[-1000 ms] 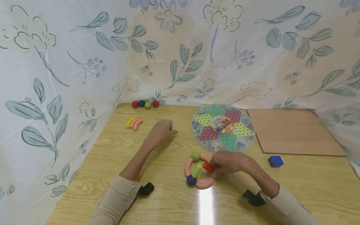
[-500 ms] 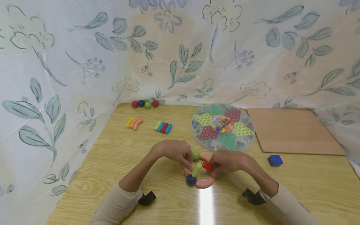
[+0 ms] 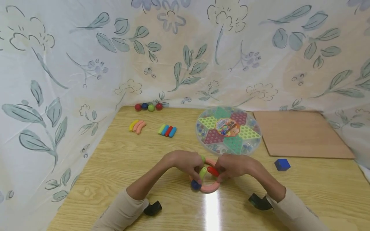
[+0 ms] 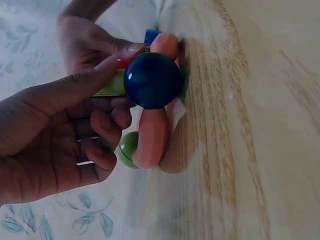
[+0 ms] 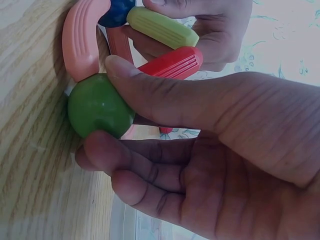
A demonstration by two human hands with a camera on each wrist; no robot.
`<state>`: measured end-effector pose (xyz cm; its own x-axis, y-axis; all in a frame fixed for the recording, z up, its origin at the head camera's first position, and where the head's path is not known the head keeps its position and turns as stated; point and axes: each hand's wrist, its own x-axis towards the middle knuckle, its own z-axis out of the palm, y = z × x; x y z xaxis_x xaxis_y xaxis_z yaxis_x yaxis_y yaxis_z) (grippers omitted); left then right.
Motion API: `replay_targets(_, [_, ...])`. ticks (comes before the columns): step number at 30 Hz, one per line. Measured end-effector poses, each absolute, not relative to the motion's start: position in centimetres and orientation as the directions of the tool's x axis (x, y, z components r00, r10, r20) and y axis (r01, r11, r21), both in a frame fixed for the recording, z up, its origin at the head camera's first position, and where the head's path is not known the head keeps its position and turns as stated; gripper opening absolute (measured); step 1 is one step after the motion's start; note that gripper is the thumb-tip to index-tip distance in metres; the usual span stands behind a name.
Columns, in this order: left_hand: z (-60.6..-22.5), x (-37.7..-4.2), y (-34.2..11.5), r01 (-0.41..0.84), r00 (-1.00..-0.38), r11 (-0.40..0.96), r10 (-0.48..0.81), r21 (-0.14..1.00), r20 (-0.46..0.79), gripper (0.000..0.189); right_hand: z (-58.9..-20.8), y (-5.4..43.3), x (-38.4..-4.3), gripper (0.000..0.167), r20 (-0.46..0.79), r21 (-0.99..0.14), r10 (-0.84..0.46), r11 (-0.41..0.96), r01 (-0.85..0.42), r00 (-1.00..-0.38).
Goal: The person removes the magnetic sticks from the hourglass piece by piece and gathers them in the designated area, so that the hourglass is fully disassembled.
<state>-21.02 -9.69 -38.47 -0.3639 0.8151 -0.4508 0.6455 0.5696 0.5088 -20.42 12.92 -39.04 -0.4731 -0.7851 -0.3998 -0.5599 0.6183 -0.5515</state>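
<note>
With left hand (image 3: 186, 163), pinches lime-green rod (image 5: 162, 27) beside navy ball (image 4: 152, 80); with right hand (image 3: 234, 165), grips green ball (image 5: 100, 106). Likely handles light, stiff, slick; best held near navy ball.

The label (image 3: 227, 127) on the game board (image 3: 214, 137) is unreadable.

Left hand (image 3: 188, 163) and right hand (image 3: 234, 166) grip a pink ring toy (image 3: 210, 188) (blue ball (image 3: 195, 185) included).
</note>
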Motion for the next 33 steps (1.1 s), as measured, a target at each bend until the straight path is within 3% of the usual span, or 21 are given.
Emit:
replay_targets(13, [-38.5,-21.0,-9.8,0.621,-0.325,0.566,0.816,0.543,-0.479,0.020,-39.0,13.0,-20.4,0.016,-0.401,-0.561,-0.779,0.625,-0.543,-0.482])
replay_targets(28, [-37.5,-21.6,-11.0,0.588,-0.471,0.610,0.792,0.532,-0.389,0.011,-39.1,12.9,-20.4,0.017,-0.401,-0.557,-0.778,0.626,-0.545,-0.483])
replay_targets(33, [-37.2,-22.3,-12.2,0.580,-0.556,0.646,0.759,0.496,-0.339,0.011,-39.1,12.7,-20.4,0.016,-0.398,-0.558,-0.780,0.624,-0.548,-0.483])
